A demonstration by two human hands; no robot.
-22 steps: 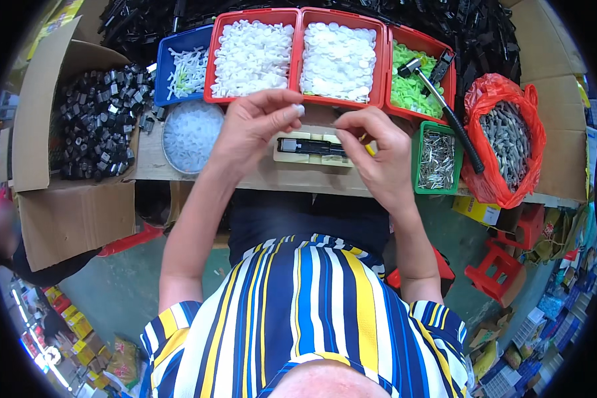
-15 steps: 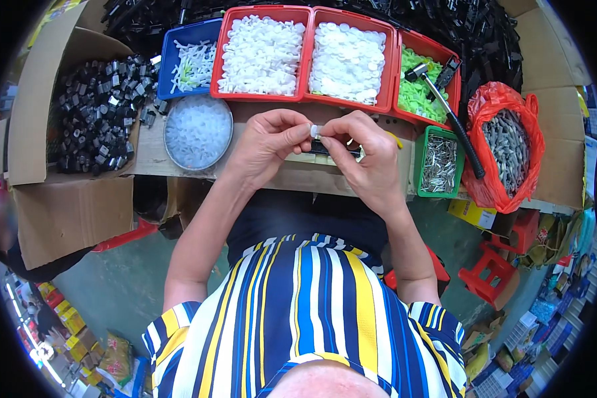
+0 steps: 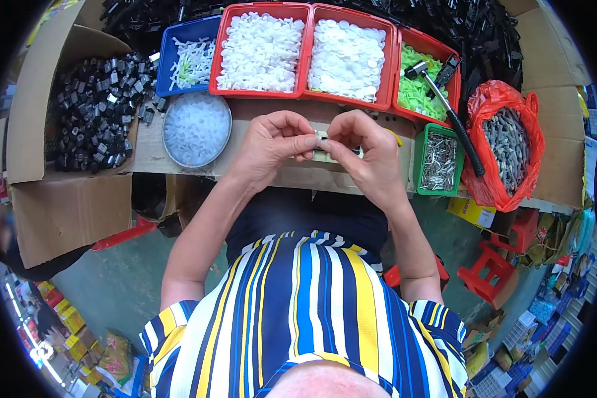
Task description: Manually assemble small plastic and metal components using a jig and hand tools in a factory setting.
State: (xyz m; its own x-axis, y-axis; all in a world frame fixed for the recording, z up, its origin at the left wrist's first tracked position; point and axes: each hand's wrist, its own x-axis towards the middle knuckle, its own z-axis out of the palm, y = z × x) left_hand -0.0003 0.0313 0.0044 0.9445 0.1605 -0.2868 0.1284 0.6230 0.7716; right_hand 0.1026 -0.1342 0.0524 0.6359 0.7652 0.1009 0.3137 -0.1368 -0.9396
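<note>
My left hand [image 3: 275,144] and my right hand [image 3: 370,151] meet fingertip to fingertip over the near edge of the bench. Both are closed in a pinch, thumbs against forefingers, on a small white plastic piece that the fingertips now almost wholly cover. Directly beneath them lies a cream and black object [image 3: 322,158], mostly hidden by the fingers. Beyond the hands stand a red bin [image 3: 306,50] of white stemmed plastic parts and another red bin [image 3: 393,66] of white round caps.
To the left are a round metal tray [image 3: 166,147] of translucent pieces, a blue bin [image 3: 164,63] and a carton [image 3: 30,132] of black blocks. On the right sit a green basket [image 3: 418,162] of metal pins, a hammer [image 3: 463,132] and a red plastic bag [image 3: 530,152] of grey parts.
The fingertips have drawn closer together, and the white piece that showed between them is now mostly covered. Both hands stay in nearly the same place.
</note>
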